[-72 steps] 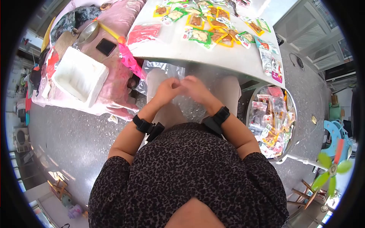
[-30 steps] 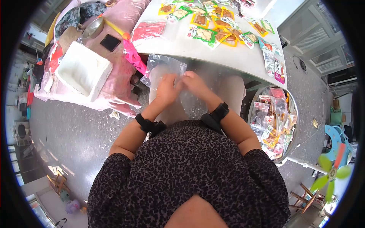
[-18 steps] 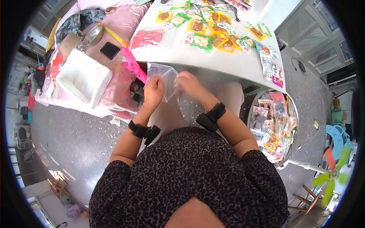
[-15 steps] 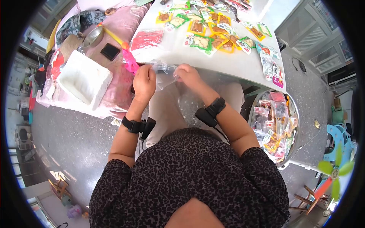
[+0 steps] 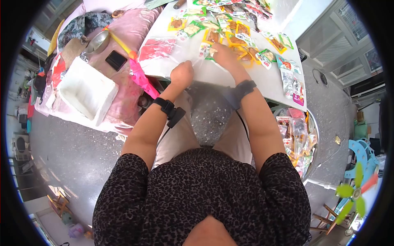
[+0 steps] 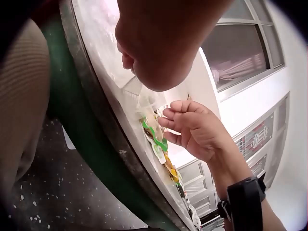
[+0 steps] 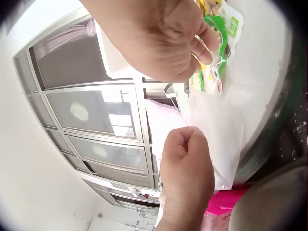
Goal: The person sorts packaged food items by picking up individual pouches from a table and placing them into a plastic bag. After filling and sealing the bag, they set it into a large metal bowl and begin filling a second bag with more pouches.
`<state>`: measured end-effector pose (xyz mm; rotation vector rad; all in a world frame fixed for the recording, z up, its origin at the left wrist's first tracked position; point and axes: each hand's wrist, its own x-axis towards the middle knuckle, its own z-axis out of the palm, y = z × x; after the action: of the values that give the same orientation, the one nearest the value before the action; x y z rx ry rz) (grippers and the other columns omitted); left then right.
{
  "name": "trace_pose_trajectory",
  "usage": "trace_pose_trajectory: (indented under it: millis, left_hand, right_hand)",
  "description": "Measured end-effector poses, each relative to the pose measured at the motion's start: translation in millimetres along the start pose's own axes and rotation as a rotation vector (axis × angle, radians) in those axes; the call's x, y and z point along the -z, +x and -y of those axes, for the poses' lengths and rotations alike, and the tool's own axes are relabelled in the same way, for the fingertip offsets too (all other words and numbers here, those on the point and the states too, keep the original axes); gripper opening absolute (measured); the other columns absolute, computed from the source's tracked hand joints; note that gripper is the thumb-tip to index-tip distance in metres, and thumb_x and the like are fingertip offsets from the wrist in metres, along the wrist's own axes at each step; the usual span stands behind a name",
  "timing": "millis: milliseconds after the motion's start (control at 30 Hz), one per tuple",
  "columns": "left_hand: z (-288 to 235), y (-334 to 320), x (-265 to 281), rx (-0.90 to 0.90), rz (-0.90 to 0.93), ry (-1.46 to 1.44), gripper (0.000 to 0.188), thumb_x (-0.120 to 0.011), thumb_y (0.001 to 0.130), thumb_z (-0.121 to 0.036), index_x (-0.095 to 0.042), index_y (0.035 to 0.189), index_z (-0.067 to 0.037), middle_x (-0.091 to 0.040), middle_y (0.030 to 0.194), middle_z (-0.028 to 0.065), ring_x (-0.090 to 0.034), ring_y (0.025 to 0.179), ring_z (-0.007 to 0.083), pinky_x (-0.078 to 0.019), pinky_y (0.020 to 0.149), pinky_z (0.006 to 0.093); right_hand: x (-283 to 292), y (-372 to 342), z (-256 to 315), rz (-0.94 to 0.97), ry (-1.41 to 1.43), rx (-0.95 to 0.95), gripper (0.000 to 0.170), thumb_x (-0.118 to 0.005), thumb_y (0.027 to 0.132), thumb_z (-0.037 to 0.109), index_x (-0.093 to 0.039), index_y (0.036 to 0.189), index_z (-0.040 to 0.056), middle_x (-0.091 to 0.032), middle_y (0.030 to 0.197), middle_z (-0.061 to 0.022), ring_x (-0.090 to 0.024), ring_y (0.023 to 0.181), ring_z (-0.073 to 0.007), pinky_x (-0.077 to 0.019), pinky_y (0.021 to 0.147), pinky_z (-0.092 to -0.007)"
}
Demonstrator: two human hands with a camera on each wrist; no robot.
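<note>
My left hand (image 5: 182, 74), fingers curled, holds a clear plastic bag (image 5: 198, 64) above the table's front edge. In the left wrist view, part of the bag shows beneath that hand. My right hand (image 5: 225, 56) reaches forward over the white table (image 5: 180, 53). Its fingers, loosely bent, touch a green-edged food packet (image 7: 222, 41) in the right wrist view. From the head view, the hand covers much of this packet. Several yellow-edged packets (image 5: 242, 39) lie just beyond.
A flat red packet (image 5: 156, 48) lies at the table's left. More packets fill a round metal basin (image 5: 315, 141) at lower right. On the pink-covered bed are a white foam box (image 5: 88, 92), a black phone (image 5: 116, 60) and a metal bowl (image 5: 98, 42). A pink umbrella (image 5: 141, 78) leans nearby.
Both hands have risen from over the lap to the table, the left carrying the clear bag. My right hand has let go of the bag and moved forward onto a green-edged packet.
</note>
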<state>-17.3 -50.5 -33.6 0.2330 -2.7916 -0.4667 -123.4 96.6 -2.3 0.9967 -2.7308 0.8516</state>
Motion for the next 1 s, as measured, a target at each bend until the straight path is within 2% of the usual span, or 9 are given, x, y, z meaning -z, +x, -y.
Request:
trace_pose_trajectory:
  millis: [67,167,367,567,667,767,800,900,1000]
  left_hand:
    - [-1.7,2.6,-9.8,0.053,0.073,-0.028,0.017,-0.039,0.075,-0.015,-0.051,0.078,-0.004,-0.057,0.078,0.0159,-0.056,0.073,0.0326,-0.0433,0.066,0.0411]
    - [0.0,3.2,-14.2,0.052,0.044,-0.052,0.017,-0.039,0.075,-0.014,-0.052,0.077,-0.004,-0.057,0.077,0.016,-0.056,0.072,0.0322,-0.0432,0.066,0.0411]
    - [-5.0,1.1,-8.0,0.063,0.034,-0.054,0.017,-0.039,0.074,-0.014,-0.053,0.076,-0.004,-0.057,0.076,0.0153,-0.056,0.073,0.0314,-0.0428,0.065,0.0414]
    - [-3.9,2.5,-8.5,0.057,0.048,-0.051,0.018,-0.039,0.074,-0.015,-0.053,0.077,-0.004,-0.058,0.076,0.0149,-0.056,0.073,0.0311,-0.0427,0.065,0.0408]
    - [-1.0,3.4,-11.5,0.067,0.049,-0.074,0.017,-0.042,0.076,-0.019,-0.05,0.076,-0.004,-0.057,0.074,0.0153,-0.055,0.07,0.0315,-0.0424,0.063,0.0413]
    - [-2.6,5.9,-10.5,0.115,0.071,-0.08,0.019,-0.041,0.077,-0.02,-0.051,0.078,-0.004,-0.057,0.074,0.0166,-0.055,0.071,0.0322,-0.0426,0.063,0.0414]
    - [-3.1,6.8,-11.1,0.12,0.062,-0.105,0.019,-0.041,0.077,-0.02,-0.051,0.078,-0.004,-0.057,0.074,0.017,-0.055,0.071,0.0325,-0.0426,0.063,0.0415]
    - [-7.2,6.5,-12.9,0.127,0.032,-0.193,0.02,-0.041,0.077,-0.02,-0.051,0.079,-0.004,-0.057,0.073,0.018,-0.055,0.07,0.0337,-0.0426,0.062,0.042]
    - [-23.5,4.1,-14.8,0.123,0.011,-0.282,0.02,-0.041,0.076,-0.02,-0.051,0.079,-0.003,-0.057,0.072,0.0184,-0.055,0.069,0.0345,-0.0424,0.062,0.0424]
  right_hand:
    - [7.2,16.9,-8.2,0.053,-0.136,-0.048,0.027,-0.044,0.069,0.01,-0.05,0.095,0.0042,-0.056,0.091,-0.017,-0.052,0.086,-0.0326,-0.0414,0.073,-0.0386]
    - [8.5,36.0,-14.2,0.342,-0.244,-0.157,0.038,-0.055,0.068,0.019,-0.047,0.1,0.0018,-0.052,0.099,-0.0166,-0.049,0.095,-0.0293,-0.0396,0.076,-0.0368]
    - [18.1,52.7,-14.0,0.494,-0.219,-0.074,0.047,-0.061,0.063,0.026,-0.047,0.1,0.0003,-0.051,0.1,-0.0175,-0.049,0.094,-0.0299,-0.0394,0.076,-0.0356]
    - [11.6,56.4,-17.6,0.573,-0.008,-0.203,0.058,-0.065,0.059,0.03,-0.045,0.101,-0.0041,-0.052,0.096,-0.0175,-0.051,0.087,-0.0272,-0.0399,0.072,-0.0327]
    - [9.5,42.1,-24.6,0.368,0.168,-0.279,0.055,-0.066,0.06,0.027,-0.046,0.101,-0.0034,-0.055,0.089,-0.0148,-0.053,0.078,-0.0227,-0.0422,0.066,-0.0301]
    - [17.7,6.6,-17.7,0.082,0.731,-0.433,0.035,-0.064,0.06,0.015,-0.054,0.09,-0.0013,-0.058,0.079,-0.0086,-0.056,0.066,-0.0177,-0.0429,0.057,-0.0274]
    - [20.4,-8.0,-15.2,0.02,0.99,-0.413,0.028,-0.063,0.063,0.009,-0.054,0.089,0.0025,-0.057,0.076,-0.0031,-0.053,0.06,-0.0107,-0.0396,0.047,-0.0224]
    - [10.6,-45.1,-22.6,-0.091,1.283,-0.498,0.026,-0.062,0.066,0.007,-0.053,0.091,0.0055,-0.056,0.074,-0.0015,-0.052,0.058,-0.0088,-0.0351,0.04,-0.0197]
    - [4.3,-78.4,-6.1,-0.197,1.282,-0.447,0.026,-0.061,0.068,0.007,-0.051,0.093,0.0075,-0.056,0.076,-0.0012,-0.053,0.059,-0.0081,-0.0336,0.038,-0.018]
